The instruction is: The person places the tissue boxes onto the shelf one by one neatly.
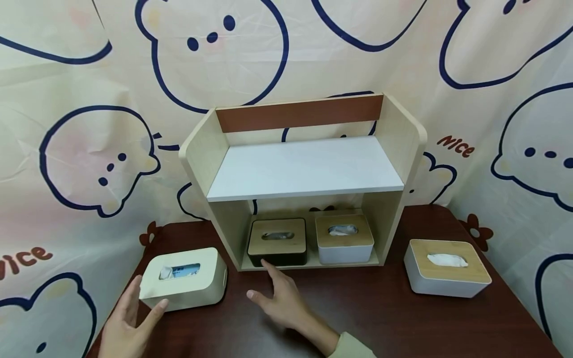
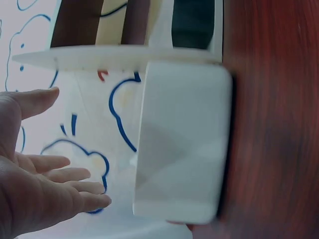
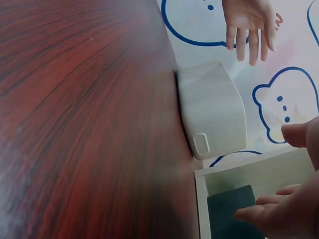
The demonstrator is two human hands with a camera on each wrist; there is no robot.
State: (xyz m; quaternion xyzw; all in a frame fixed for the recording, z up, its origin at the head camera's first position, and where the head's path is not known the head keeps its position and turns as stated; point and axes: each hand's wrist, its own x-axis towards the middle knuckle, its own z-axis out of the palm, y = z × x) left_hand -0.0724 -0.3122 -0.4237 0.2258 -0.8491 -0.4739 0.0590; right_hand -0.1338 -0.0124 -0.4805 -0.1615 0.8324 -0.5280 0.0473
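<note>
My left hand (image 1: 125,330) is just in front of an all-white tissue box (image 1: 192,293), fingers and thumb spread apart with nothing held. In the left wrist view a gap shows between that hand (image 2: 47,184) and the box (image 2: 184,144). My right hand (image 1: 285,301) reaches toward a black tissue box (image 1: 293,243) with a light wooden lid, in the lower left of a shelf unit (image 1: 412,136). Its index finger overlaps the box's lower front edge in the head view; contact cannot be told. The right hand grips nothing.
Beside the black box, a white tissue box with a wooden lid (image 1: 344,254) occupies the shelf's lower right. Another wooden-lidded white tissue box (image 1: 438,283) sits on the table (image 1: 403,328) to the right. A white upper board (image 1: 304,166) overhangs the lower compartment. Printed cloth (image 1: 313,74) hangs behind.
</note>
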